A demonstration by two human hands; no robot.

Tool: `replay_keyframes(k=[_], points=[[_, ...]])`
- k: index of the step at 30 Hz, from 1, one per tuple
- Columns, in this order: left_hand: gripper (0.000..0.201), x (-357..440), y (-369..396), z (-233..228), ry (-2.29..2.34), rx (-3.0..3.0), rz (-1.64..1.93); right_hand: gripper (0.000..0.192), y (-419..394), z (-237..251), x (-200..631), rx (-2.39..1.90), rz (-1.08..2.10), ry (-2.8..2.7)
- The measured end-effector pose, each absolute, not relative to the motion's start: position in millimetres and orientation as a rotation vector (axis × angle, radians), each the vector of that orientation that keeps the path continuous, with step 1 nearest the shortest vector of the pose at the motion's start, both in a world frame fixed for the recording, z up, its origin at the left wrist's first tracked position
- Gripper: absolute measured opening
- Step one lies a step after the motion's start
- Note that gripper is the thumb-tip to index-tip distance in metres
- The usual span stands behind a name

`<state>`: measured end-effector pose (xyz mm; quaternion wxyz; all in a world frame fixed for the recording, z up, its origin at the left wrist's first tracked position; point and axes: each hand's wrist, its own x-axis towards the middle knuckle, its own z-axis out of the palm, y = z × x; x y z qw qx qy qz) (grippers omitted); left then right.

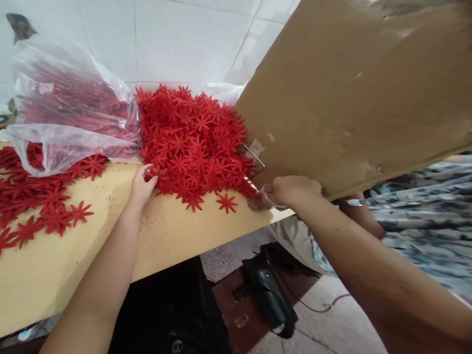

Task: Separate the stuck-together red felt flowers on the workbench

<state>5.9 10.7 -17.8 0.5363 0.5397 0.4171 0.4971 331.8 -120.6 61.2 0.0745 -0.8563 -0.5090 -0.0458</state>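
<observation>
A big heap of red felt flower cut-outs (191, 137) lies on a tan wooden table (162, 236). My left hand (142, 187) rests on the table with its fingertips touching the heap's near left edge. At the table's right end, my right hand (291, 191) is closed on the lower edge of a large tilted cardboard sheet (350, 98), with a bit of clear plastic (258, 201) crumpled against it. A single red flower (226, 201) lies apart, between my hands.
A clear plastic bag (70, 108) holding more red flowers sits at the back left. Loose flowers (40, 206) are spread over the table's left side. A person in patterned clothing (413, 216) sits at the right. A black pedal (269, 295) with a cable lies on the floor.
</observation>
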Motion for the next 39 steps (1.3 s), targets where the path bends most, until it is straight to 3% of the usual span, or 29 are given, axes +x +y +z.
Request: replay_keyframes(k=[3,7,10,13,18,28,39], points=[[0.04,7,9,-16,1.016,1.271,1.178,0.039,-126,84,319,-2.971,-0.163,-1.577],[0.039,8,7,-15,0.967,1.251,1.17,0.029,-123,100,266,-2.51,-0.273,-1.799],[0.04,9,4,-14,0.924,1.228,1.166,0.029,-97,78,206,-1.97,0.283,-1.799],[0.039,6,2,-14,0.908,1.168,1.164,0.039,-59,40,151,-1.675,0.623,-1.602],[0.036,-1,2,-12,0.926,1.072,1.242,0.018,-15,1,109,-1.291,0.936,-1.368],[0.038,5,3,-12,0.866,0.97,1.154,0.025,-3,-9,119,-1.216,0.881,-1.141],[0.011,3,3,-7,0.976,0.902,1.111,0.018,-15,4,128,-1.323,0.705,-1.01]])
